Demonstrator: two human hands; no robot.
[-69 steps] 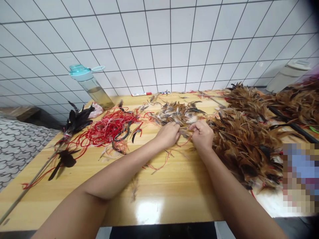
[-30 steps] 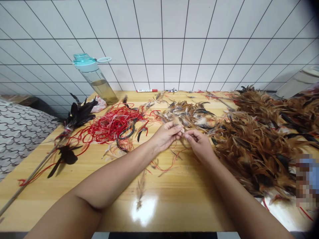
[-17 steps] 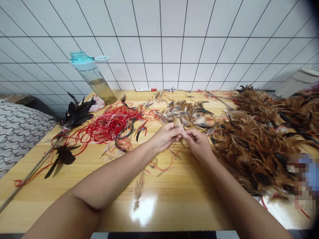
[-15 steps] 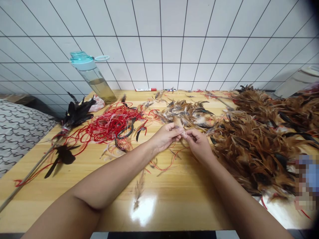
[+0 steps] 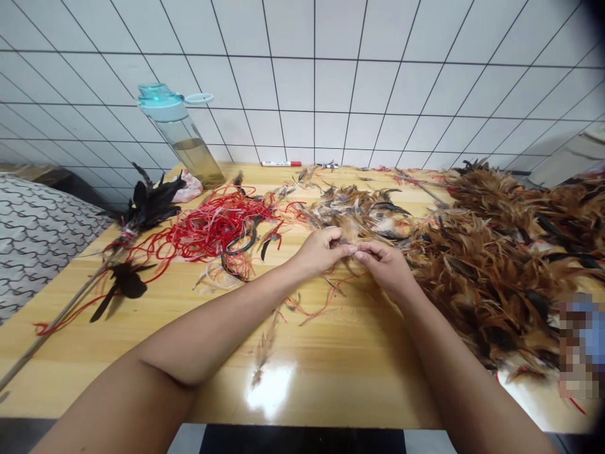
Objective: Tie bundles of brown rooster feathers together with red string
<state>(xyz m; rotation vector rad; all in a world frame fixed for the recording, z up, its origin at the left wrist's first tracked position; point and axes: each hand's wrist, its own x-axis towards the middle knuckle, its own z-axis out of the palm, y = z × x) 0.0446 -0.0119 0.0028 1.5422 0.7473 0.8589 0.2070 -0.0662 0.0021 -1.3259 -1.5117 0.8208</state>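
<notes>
My left hand (image 5: 320, 251) and my right hand (image 5: 385, 265) meet fingertip to fingertip over the wooden table (image 5: 331, 372), both pinched on a small brown feather (image 5: 352, 247) between them. Just behind the hands lies a loose heap of brown and black feathers (image 5: 363, 211). A big pile of rust-brown feathers (image 5: 496, 265) spreads to the right of my right hand. A thin red string (image 5: 321, 306) trails on the table under my wrists.
A tangle of red string (image 5: 212, 227) lies left of the hands, with a black-feathered stick (image 5: 70, 302) beyond it. A clear bottle with a teal lid (image 5: 182, 135) and a red marker (image 5: 281, 164) stand by the tiled wall. One loose feather (image 5: 265, 347) lies near me.
Both hands stay pinched together at the same spot; the fingers have shifted slightly on the feather. The view has tilted a little downward.
</notes>
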